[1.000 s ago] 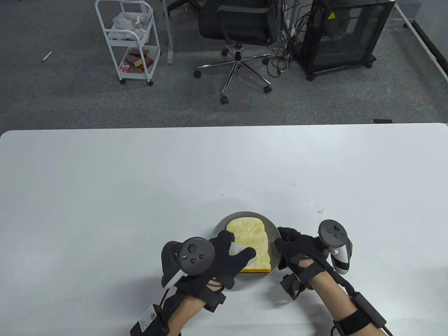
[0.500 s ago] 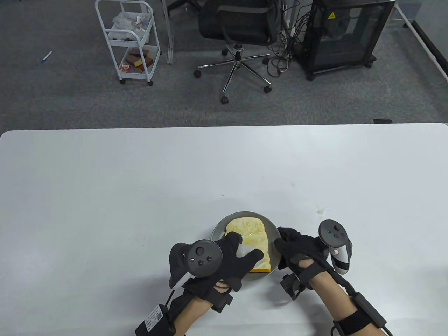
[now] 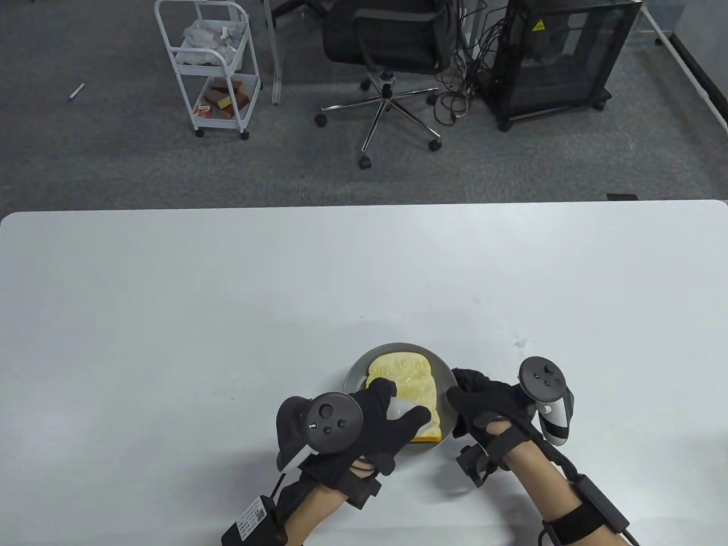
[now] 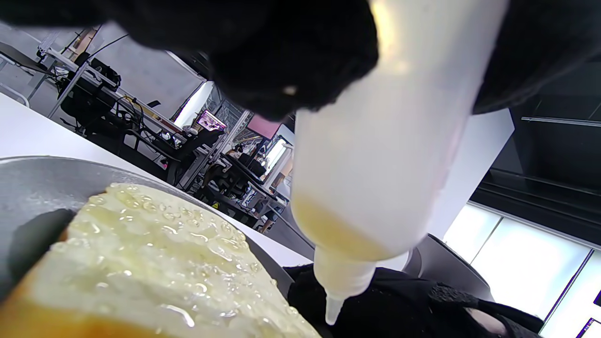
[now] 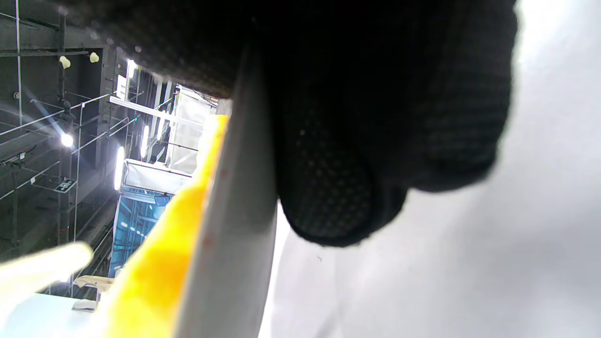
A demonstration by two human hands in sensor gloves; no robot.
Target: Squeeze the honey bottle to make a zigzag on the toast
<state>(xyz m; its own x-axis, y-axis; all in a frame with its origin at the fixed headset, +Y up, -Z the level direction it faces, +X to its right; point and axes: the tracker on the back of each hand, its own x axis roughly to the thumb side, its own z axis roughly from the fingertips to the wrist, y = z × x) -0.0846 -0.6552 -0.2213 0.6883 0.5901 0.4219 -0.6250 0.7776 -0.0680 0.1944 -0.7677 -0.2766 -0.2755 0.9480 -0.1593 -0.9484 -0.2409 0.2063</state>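
Honey bottle (image 4: 385,141) tilts nozzle-down over toast (image 3: 406,380), gripped by left hand (image 3: 364,426).

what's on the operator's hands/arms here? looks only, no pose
Both hands, left hand and right hand, wear black knit gloves with black wrist straps and small black boxes. Left tracker is dark grey, right tracker dark grey with white underside. Forearms are bare; black armbands, cables, and a labelled box on the left.

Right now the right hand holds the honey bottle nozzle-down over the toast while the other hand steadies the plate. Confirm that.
Not quite: the left hand holds the honey bottle nozzle-down over the toast, as the left wrist view and table view show. The right hand steadies the plate at its rim.
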